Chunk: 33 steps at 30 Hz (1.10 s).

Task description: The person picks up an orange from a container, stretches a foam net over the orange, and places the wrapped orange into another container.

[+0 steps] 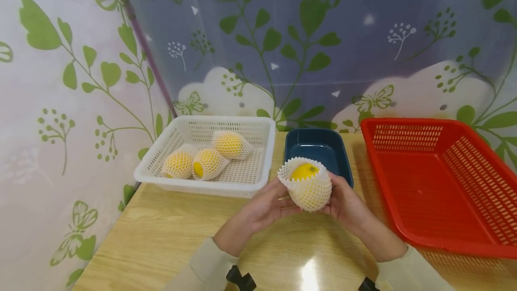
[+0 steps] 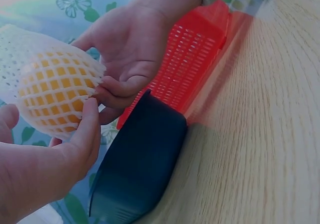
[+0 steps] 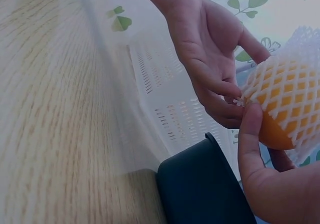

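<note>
A round yellow fruit [image 1: 304, 172] in a white foam net sleeve [image 1: 311, 194] is held up above the table by both hands. My left hand [image 1: 268, 208] grips it from the left, fingers bent under the net. From the other side my right hand [image 1: 343, 201] holds the fruit. In the left wrist view, fingertips of both hands pinch the sleeve's lower edge [image 2: 95, 92]. The right wrist view shows bare orange-yellow peel [image 3: 275, 131] below the netting. Behind the hands stands a dark blue tray [image 1: 315, 137], partly covered by the fruit.
At the left is a white plastic basket [image 1: 262, 165] with three netted yellow fruits [image 1: 230, 145] inside. A red slatted basket [image 1: 428, 192] stands at the right. All rest on a light wooden table [image 1: 173, 232], before a leaf-patterned cloth [image 1: 258, 35].
</note>
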{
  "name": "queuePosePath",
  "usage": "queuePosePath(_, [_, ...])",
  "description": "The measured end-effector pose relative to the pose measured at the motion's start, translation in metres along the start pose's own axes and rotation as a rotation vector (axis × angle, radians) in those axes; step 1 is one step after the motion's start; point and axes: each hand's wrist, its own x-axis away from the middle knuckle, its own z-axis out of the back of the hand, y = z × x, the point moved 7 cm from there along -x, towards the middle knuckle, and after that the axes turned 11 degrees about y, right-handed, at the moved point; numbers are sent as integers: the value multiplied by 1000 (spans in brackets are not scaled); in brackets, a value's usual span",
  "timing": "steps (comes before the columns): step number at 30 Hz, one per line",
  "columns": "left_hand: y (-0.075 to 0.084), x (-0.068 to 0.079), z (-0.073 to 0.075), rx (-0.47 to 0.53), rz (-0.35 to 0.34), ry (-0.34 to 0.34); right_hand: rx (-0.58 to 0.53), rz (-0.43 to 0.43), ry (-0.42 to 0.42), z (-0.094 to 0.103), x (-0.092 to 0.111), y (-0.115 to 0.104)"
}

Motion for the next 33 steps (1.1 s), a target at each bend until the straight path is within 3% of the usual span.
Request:
queuePosePath(8, [1, 2, -1, -7, 2, -19, 12, -28, 65, 2, 2, 4])
queuePosePath(17, [2, 1, 0, -35, -2, -5, 27, -46, 29, 0, 0, 6])
queuePosePath(25, [3, 3, 1, -17, -12, -21, 15, -8, -28, -3, 0, 1])
queuePosePath(33, [2, 3, 4, -4, -16, 22, -27, -18, -4, -3, 0, -1])
